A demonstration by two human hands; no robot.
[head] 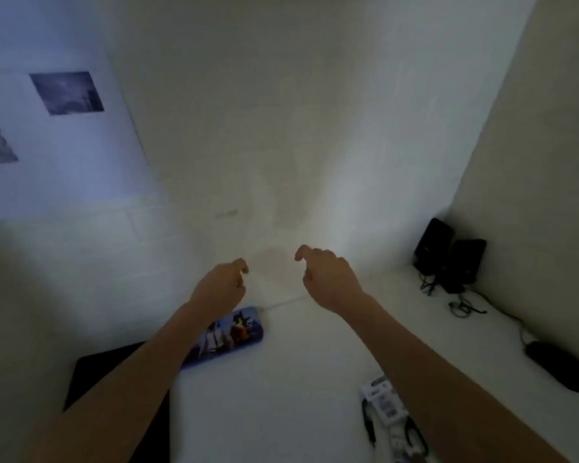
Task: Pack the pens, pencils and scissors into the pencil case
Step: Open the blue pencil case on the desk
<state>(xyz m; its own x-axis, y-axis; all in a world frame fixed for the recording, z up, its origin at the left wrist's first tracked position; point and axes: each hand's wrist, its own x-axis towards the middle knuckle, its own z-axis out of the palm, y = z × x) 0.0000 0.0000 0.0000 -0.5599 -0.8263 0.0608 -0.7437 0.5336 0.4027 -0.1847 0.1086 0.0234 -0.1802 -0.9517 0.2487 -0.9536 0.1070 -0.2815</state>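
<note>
A blue pencil case (pixel 234 332) with a cartoon print lies on the white table, partly hidden under my left forearm. My left hand (pixel 221 285) hovers above its far end, fingers loosely curled and holding nothing. My right hand (pixel 328 275) is raised to the right of it, fingers also curled and empty. At the lower right, beside my right forearm, a packaged pair of scissors (pixel 395 422) with black handles and a white label lies on the table. No pens or pencils are visible.
A dark flat pad (pixel 114 369) lies at the lower left under my left arm. Two black speakers (pixel 448 255) with tangled cables stand in the right corner. A dark mouse-like object (pixel 555 365) sits at the right edge. Walls close in behind and right.
</note>
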